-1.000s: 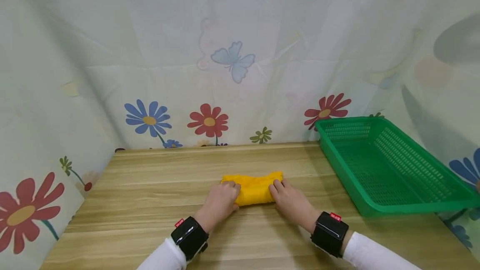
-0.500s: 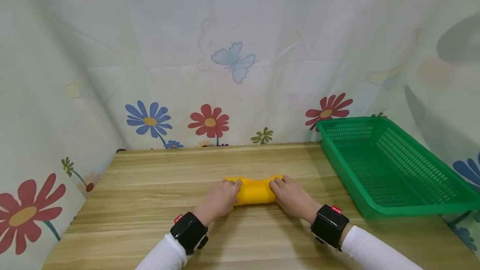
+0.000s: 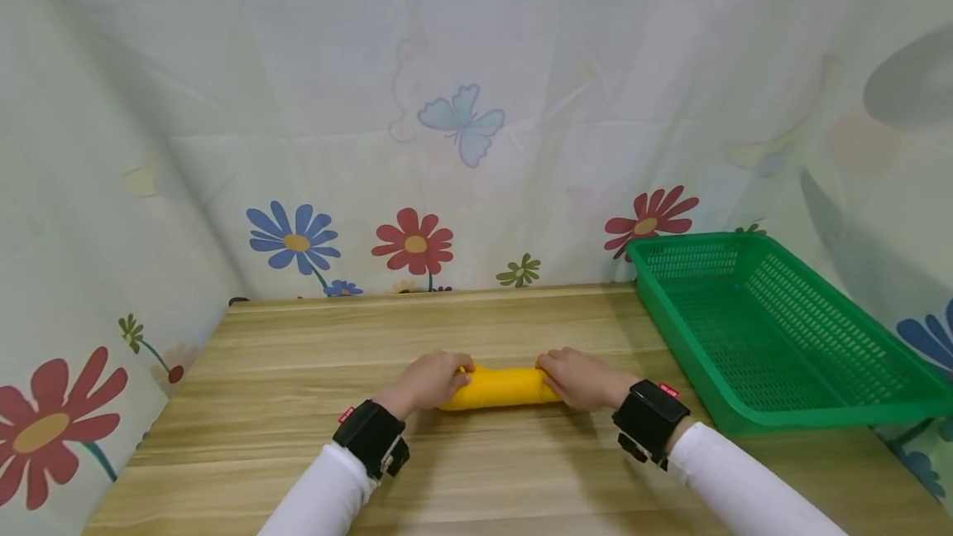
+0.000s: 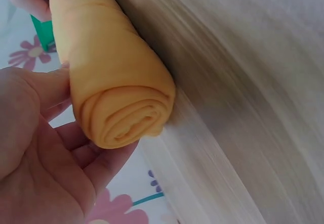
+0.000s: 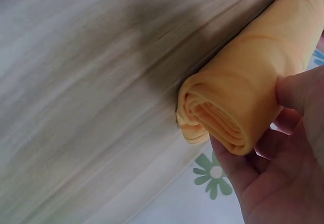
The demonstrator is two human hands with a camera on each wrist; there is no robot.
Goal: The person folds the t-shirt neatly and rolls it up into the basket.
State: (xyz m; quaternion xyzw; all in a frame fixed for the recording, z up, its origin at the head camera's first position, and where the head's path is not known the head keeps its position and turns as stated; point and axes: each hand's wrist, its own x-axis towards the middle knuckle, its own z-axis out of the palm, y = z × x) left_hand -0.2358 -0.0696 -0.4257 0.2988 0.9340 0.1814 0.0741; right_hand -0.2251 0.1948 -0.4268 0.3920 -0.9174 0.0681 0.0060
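Observation:
A yellow cloth (image 3: 506, 388), rolled into a thick cylinder, lies crosswise on the wooden table (image 3: 320, 354). My left hand (image 3: 430, 379) grips its left end, and my right hand (image 3: 584, 377) holds the right one. In the left wrist view the cloth's end (image 4: 126, 115) shows a tight spiral of layers, with my thumb along the side and my fingers curled behind it. The right wrist view shows the other end (image 5: 215, 115) as flatter folds, a loose flap hanging at the roll's far side. There my thumb and fingers (image 5: 233, 166) also close round it.
A green plastic basket (image 3: 681, 354) with mesh sides stands at the table's right, nothing visible inside. A white curtain (image 3: 335, 106) printed with flowers and butterflies hangs behind the table and along both sides.
The cloth has gone from a wider, flatter bundle to a slimmer, tighter roll. Both hands have turned with it, their fingers now reaching over its far side.

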